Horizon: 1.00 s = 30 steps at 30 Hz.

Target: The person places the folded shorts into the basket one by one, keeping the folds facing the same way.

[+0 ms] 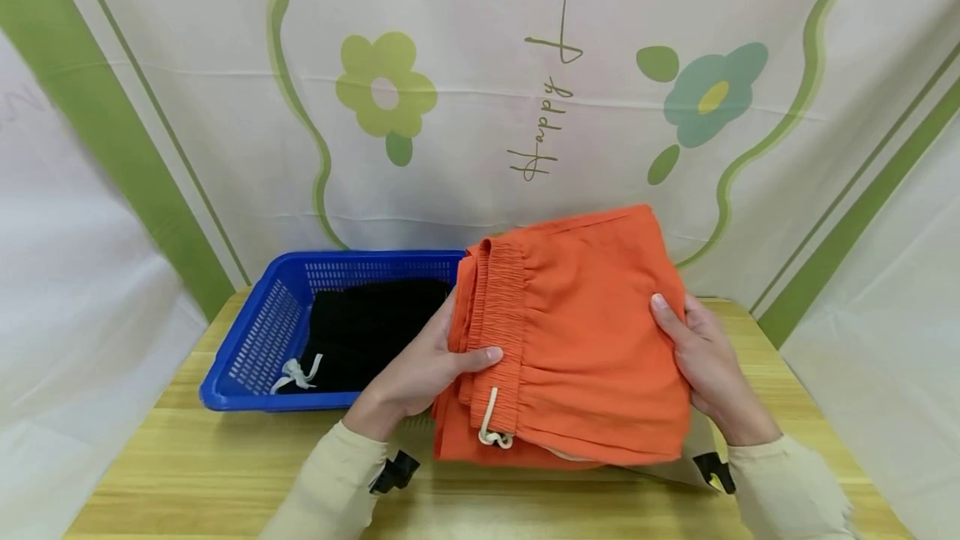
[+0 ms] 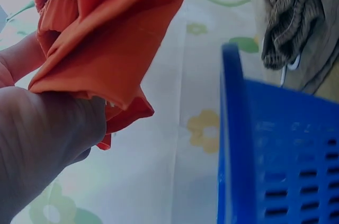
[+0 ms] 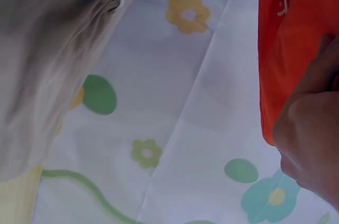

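Observation:
Folded orange shorts [image 1: 592, 340] with a gathered elastic waistband and a cream drawstring are held up between both hands. My left hand [image 1: 431, 365] grips the waistband side, thumb on top and fingers hidden underneath. At the opposite side my right hand [image 1: 705, 357] pinches the edge, its thumb lying on the upper face. The left wrist view shows orange cloth [image 2: 116, 38] hanging over the left hand. Below the shorts lies a khaki garment [image 3: 47, 65], mostly covered in the head view; its ribbed waistband [image 2: 294, 17] shows in the left wrist view.
On the left of the wooden table [image 1: 172, 457] stands a blue plastic basket [image 1: 255, 402]. Inside it lies a black garment [image 1: 367, 323] with a white drawstring [image 1: 296, 373]. A flower-printed curtain [image 1: 465, 165] hangs behind the table and along both sides.

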Tool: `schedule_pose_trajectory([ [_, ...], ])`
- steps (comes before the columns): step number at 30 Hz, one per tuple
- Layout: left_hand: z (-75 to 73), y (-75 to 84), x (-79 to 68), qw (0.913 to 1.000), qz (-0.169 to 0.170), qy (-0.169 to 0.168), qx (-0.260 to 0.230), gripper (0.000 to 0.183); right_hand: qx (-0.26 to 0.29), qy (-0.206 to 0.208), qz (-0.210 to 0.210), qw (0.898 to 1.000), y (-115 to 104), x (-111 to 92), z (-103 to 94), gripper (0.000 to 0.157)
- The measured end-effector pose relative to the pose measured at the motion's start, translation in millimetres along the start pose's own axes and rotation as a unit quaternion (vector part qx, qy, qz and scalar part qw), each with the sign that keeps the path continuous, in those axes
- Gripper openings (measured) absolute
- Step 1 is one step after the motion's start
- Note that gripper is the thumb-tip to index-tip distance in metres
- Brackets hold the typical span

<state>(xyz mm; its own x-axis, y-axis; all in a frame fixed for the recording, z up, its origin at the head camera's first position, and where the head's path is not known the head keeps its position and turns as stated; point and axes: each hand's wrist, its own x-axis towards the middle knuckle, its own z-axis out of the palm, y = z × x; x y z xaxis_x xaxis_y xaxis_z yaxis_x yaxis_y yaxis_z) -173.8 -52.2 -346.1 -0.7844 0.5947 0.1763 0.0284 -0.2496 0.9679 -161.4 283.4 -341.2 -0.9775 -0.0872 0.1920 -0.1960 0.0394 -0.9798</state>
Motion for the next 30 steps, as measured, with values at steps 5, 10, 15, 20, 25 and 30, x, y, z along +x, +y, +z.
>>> schedule_pose_trajectory([
  [5,-8.9,8.3,-6.9,0.9999,-0.004,0.01,0.003,0.098,0.0,-0.005,-0.001,1.0,-4.2,6.8,12.7,0.047],
  [10,-17.8,16.7,-14.0,0.9996,-0.019,0.023,0.003,0.099,-0.004,-0.012,-0.006,1.0,-6.2,15.1,25.5,0.05],
  [15,-29.6,26.7,-21.3,0.9992,-0.027,0.028,0.001,0.1,0.005,-0.015,0.015,1.0,-8.3,25.5,40.9,0.049],
  [20,-45.8,36.2,-28.7,0.9984,-0.041,0.039,0.006,0.099,0.012,-0.033,0.038,0.999,-10.5,38.7,58.6,0.054],
  [25,-62.9,43.2,-34.8,0.9984,-0.041,0.039,0.006,0.097,0.019,-0.039,0.045,0.998,-11.3,52.0,77.3,0.054],
  [30,-79.1,51.2,-40.1,0.9982,-0.041,0.044,0.004,0.098,0.027,-0.048,0.038,0.998,-12.1,64.8,95.4,0.05],
])
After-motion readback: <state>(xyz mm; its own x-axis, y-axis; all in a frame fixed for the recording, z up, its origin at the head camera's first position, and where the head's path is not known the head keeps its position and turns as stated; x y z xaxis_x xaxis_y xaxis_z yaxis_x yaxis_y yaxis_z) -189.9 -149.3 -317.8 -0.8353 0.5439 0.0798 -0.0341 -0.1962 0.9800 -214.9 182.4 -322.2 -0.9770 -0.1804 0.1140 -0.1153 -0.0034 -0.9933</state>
